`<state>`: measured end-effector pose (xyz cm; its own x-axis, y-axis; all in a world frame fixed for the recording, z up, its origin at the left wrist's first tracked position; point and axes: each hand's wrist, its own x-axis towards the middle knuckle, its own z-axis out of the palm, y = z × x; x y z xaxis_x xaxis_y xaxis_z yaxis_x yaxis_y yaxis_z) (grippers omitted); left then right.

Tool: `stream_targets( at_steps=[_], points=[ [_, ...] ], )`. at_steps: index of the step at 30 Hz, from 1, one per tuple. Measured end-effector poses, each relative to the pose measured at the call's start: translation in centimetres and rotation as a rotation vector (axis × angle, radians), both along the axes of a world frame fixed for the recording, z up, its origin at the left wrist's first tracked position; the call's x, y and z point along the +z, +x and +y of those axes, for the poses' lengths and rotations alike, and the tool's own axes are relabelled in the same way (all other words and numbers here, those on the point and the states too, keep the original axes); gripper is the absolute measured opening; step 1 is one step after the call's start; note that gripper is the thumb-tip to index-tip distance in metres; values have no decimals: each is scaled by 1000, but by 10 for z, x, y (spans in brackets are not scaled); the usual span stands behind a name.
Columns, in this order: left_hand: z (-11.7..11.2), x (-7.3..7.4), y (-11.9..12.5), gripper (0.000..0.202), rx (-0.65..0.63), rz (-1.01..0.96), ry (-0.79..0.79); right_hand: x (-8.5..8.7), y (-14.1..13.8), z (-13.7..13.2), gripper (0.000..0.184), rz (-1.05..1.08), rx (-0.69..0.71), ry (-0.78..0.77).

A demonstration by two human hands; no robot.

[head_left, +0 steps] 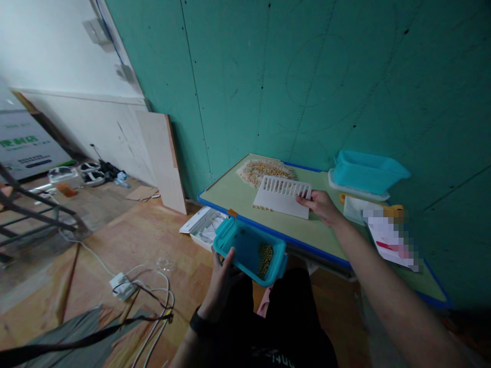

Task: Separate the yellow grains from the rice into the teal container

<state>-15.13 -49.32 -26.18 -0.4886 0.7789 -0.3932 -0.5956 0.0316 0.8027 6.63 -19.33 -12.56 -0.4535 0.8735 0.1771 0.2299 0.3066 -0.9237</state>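
My left hand (223, 278) grips the near corner of a teal plastic box (249, 250), held just below the table's front edge, tilted, with a small heap of yellow grains in its right end. My right hand (321, 205) holds the right side of a white slotted board (283, 196) that lies flat on the green table (307, 230). A few grains sit along the board's near edge. Behind the board, a pile of yellow grains (264, 171) is spread at the table's far left corner.
A teal lid on a white tray (364, 174) stands at the back right, next to papers (387, 232) and an orange item. A white box (203, 227) lies on the wooden floor under the table's left end. Cables and a power strip (123, 285) trail at lower left.
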Motion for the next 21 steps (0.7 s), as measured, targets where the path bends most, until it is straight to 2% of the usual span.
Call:
stream_targets(
  at_steps=[4,11,17,21],
  points=[
    [-2,5,1,110,-27,49,25,2,13,-12,67,-8,-37,-14],
    [-1,11,2,109,-40,65,4,-2,29,-28,67,-62,-86,91],
    [-2,15,0,106,-42,66,2,-3,33,-44,68,-77,-104,124],
    [-1,16,-1,110,-28,25,-1,0,32,-60,63,-102,-111,152]
  ],
)
